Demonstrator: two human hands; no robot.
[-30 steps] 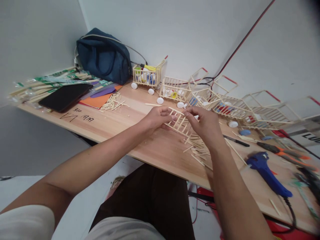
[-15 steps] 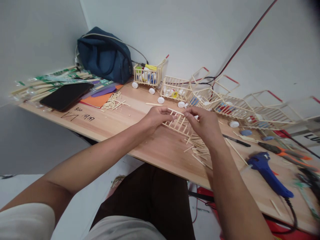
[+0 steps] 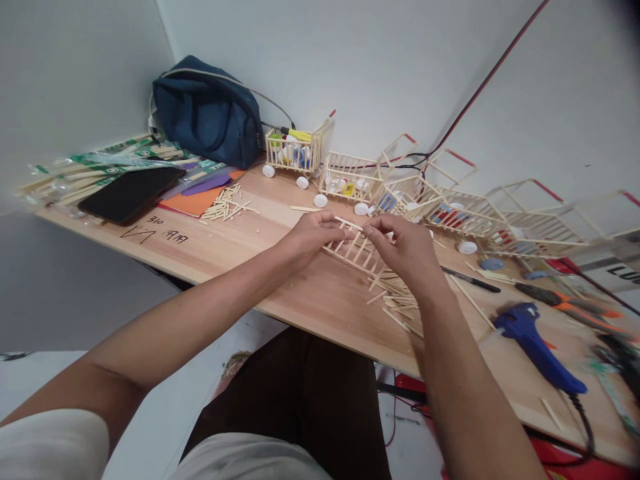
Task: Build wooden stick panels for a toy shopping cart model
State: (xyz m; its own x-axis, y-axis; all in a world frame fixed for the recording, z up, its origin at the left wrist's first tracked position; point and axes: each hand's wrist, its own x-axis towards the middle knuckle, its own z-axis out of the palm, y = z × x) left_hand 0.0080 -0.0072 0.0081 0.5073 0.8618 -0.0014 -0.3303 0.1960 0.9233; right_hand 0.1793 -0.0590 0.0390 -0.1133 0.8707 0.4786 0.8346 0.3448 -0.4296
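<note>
Between my hands is a small ladder-like frame (image 3: 356,251) of pale wooden sticks, held tilted just above the table. My left hand (image 3: 318,235) grips its left end between thumb and fingers. At its upper rail, my right hand (image 3: 400,245) pinches with thumb and index finger; whether a separate small piece is in that pinch I cannot tell. A loose pile of short wooden sticks (image 3: 400,297) lies under and beside my right hand. Just behind the hands stands a miniature stick-built cart (image 3: 353,177) with white wheels.
More miniature carts (image 3: 465,217) line the wall. A blue glue gun (image 3: 537,347), orange-handled pliers (image 3: 565,303) and a black pen (image 3: 470,279) lie at right. At left are a black phone-like slab (image 3: 131,193), bagged sticks (image 3: 95,167), a second stick pile (image 3: 227,203) and a blue bag (image 3: 207,110).
My right hand has shifted slightly left along the frame's upper rail. My left hand keeps its hold, and the view has moved a little.
</note>
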